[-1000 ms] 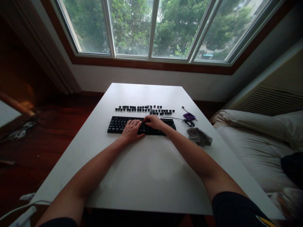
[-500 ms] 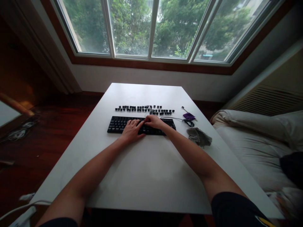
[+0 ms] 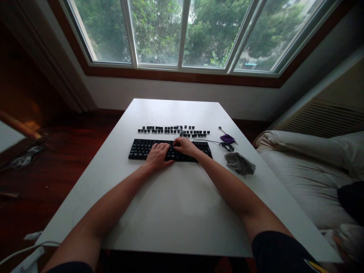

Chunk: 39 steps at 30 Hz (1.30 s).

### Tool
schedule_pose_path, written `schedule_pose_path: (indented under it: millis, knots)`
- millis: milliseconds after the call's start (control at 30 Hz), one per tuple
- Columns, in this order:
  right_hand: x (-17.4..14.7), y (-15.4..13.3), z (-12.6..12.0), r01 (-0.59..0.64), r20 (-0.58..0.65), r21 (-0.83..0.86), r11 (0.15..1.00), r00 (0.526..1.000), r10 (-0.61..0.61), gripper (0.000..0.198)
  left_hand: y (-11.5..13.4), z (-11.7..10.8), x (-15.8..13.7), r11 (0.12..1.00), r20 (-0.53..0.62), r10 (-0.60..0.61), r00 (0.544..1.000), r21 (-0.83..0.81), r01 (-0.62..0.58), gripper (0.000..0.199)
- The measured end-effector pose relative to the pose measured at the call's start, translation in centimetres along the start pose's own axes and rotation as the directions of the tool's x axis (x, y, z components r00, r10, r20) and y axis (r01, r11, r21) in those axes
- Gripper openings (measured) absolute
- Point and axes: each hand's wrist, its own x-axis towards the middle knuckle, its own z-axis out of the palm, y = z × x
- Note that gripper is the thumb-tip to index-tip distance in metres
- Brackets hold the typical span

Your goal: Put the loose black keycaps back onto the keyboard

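Observation:
A black keyboard (image 3: 139, 148) lies across the white table. My left hand (image 3: 157, 154) rests palm down on its middle, fingers laid out over the keys and thumb stretched along the front edge. Just right of it, my right hand (image 3: 184, 146) is closed in a pinch at the keys, its fingertips bent down. Whatever sits between those fingertips is too small and hidden to name. Behind the keyboard, loose black keycaps (image 3: 162, 130) stand in uneven rows, with several more keycaps (image 3: 193, 135) in a shorter row to the right.
To the right lie a coiled black cable (image 3: 227, 147), a purple cloth (image 3: 227, 138), a small brush-like stick (image 3: 222, 129) and a crumpled grey cloth (image 3: 240, 163). A pale sofa (image 3: 295, 170) borders the white table (image 3: 170, 212) on the right. A window (image 3: 182, 38) is beyond.
My left index finger has drawn back slightly from my right fingertips. My right hand stays pinched at nearly the same spot on the keyboard.

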Motion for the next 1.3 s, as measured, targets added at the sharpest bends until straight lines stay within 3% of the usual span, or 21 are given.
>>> schedule_pose_path:
  millis: [200,333,433,533,600,900,1300]
  knots:
    - [0.4,0.1,-0.2,-0.020,0.026,-0.089,0.996,0.999,0.023,0.014,-0.2,0.1,-0.1,1.000,0.022,0.017,1.000,0.020,-0.017,0.070]
    - [0.4,1.1,-0.9,-0.004,0.067,0.023,1.000,0.998,0.003,0.015,-0.2,0.0,-0.1,0.999,0.033,0.020,0.999,0.040,-0.022,0.071]
    - [0.7,2.4,-1.5,-0.098,-0.061,0.014,0.995,0.993,0.098,0.017,-0.2,-0.1,0.0,0.999,0.041,0.018,0.999,0.041,-0.020,0.070]
    - [1.3,3.7,-1.9,-0.193,-0.232,-0.112,0.975,0.959,0.163,0.016,-0.2,-0.1,0.1,0.999,0.043,0.009,0.999,0.047,-0.011,0.069]
    - [1.7,4.3,-2.0,-0.218,-0.270,-0.198,0.956,0.949,0.161,0.015,-0.3,0.0,0.2,0.999,0.045,0.007,0.999,0.049,-0.010,0.069]
    - [3.6,5.0,-0.8,-0.185,-0.185,-0.453,0.872,0.976,0.111,0.023,-0.5,0.4,-0.1,0.998,0.043,0.014,0.999,0.057,-0.017,0.065]
    - [4.3,5.0,-0.8,-0.180,-0.175,-0.464,0.867,0.978,0.110,0.020,-0.6,0.4,-0.1,1.000,-0.002,0.006,1.000,0.014,-0.006,0.073]
